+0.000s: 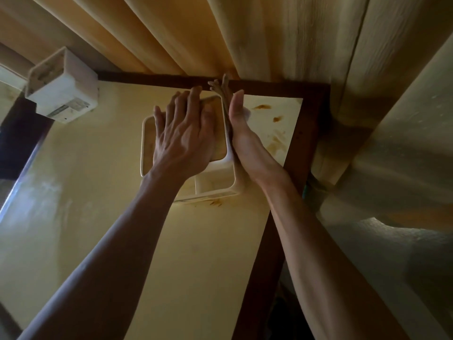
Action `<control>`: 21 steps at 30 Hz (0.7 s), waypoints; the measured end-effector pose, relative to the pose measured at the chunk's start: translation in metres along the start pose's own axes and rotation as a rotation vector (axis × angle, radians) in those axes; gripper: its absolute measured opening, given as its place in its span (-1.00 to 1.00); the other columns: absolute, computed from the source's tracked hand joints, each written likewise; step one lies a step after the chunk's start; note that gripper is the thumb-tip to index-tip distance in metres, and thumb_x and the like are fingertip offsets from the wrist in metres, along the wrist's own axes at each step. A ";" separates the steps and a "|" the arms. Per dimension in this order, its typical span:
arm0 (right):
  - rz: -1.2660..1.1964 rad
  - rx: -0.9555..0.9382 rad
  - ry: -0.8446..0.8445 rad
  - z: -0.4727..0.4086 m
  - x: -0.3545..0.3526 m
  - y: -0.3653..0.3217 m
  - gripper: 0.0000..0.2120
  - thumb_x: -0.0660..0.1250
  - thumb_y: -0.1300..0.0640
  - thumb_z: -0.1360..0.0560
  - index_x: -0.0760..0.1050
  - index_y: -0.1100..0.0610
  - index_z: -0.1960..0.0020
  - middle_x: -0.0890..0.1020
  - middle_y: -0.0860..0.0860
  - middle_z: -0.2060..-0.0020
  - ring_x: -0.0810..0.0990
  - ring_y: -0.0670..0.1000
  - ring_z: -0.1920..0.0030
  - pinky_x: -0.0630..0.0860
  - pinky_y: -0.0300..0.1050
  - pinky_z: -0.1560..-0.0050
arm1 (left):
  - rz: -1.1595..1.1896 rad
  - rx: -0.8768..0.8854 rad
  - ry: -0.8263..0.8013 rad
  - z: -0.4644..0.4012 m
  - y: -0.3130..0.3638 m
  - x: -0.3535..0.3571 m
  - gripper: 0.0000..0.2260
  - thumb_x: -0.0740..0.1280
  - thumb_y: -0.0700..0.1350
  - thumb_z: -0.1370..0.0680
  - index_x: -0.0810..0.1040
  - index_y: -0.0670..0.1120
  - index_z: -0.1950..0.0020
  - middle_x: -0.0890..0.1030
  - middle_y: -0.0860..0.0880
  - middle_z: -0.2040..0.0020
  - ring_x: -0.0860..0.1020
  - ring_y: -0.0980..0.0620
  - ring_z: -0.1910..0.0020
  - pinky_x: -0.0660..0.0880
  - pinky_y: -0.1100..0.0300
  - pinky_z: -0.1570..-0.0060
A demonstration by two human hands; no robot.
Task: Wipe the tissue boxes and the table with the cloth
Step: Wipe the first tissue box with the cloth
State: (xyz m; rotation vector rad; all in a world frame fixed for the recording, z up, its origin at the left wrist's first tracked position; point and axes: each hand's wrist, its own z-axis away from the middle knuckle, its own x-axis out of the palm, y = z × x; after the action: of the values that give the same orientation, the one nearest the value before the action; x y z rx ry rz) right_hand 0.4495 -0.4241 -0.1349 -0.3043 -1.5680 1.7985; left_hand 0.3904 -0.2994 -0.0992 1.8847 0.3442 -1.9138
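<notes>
Forearms reach forward from the bottom edge, both bare, converging on a cream plastic tissue box [215,185] standing on a pale yellow table top with a dark brown wooden border [171,253]. The left hand [182,133] lies palm down across the box's upper face, fingers straight and slightly spread, their tips pointing toward the far edge of the table; it presses flat and curls round nothing. The right hand [241,128] stands on edge against the box's right side wall, thumb uppermost and pointing away, wrist bent a little inward. Between its palm and the box sits a thin brownish cloth [221,90], flattened against the wall, its frayed end poking out beyond the fingertips near the table's far border. The right fingers are hidden behind the palm, so I cannot tell whether they curl round the cloth or merely press it. A second white tissue box [62,87] stands at the table's far left corner, well apart from the hands. Brown stains [262,107] mark the table to the right of the right hand. Yellow pleated curtains [245,33] hang behind the table.
</notes>
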 end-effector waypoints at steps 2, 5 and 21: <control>-0.010 -0.034 -0.056 0.009 0.003 0.006 -0.31 -0.21 -0.44 -0.61 0.14 -0.17 -0.63 0.23 -0.03 -0.62 0.21 -0.07 -0.59 0.13 0.11 -0.61 | 0.030 -0.022 0.005 0.002 0.002 -0.002 -0.43 -0.17 0.16 -0.65 0.11 -0.04 -0.61 0.16 -0.04 -0.61 0.05 -0.05 -0.61 -0.13 -0.26 -0.56; -0.004 -0.100 -0.078 0.033 0.010 0.022 -0.32 -0.23 -0.38 -0.63 -0.05 -0.12 -0.67 0.04 -0.09 -0.66 0.02 -0.27 -0.60 0.06 -0.22 -0.57 | 0.014 0.025 0.015 0.005 0.003 -0.002 -0.50 -0.16 0.14 -0.67 0.12 0.01 -0.57 0.19 -0.06 -0.59 0.08 -0.09 -0.60 -0.11 -0.30 -0.55; -0.078 -0.140 -0.040 0.061 0.021 0.033 -0.09 -0.11 -0.52 -0.49 -0.09 -0.03 -0.68 0.08 -0.06 -0.66 0.07 -0.11 -0.63 0.15 0.05 -0.62 | -0.098 0.053 0.028 0.001 -0.006 0.004 -0.53 0.01 0.09 -0.71 0.20 -0.07 -0.59 0.17 -0.07 -0.60 0.07 -0.11 -0.60 -0.09 -0.27 -0.56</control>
State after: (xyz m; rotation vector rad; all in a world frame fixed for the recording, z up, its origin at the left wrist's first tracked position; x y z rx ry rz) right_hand 0.3855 -0.4571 -0.1459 -0.2701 -1.7138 1.6481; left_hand 0.3868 -0.2956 -0.1036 1.9638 0.4048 -1.9799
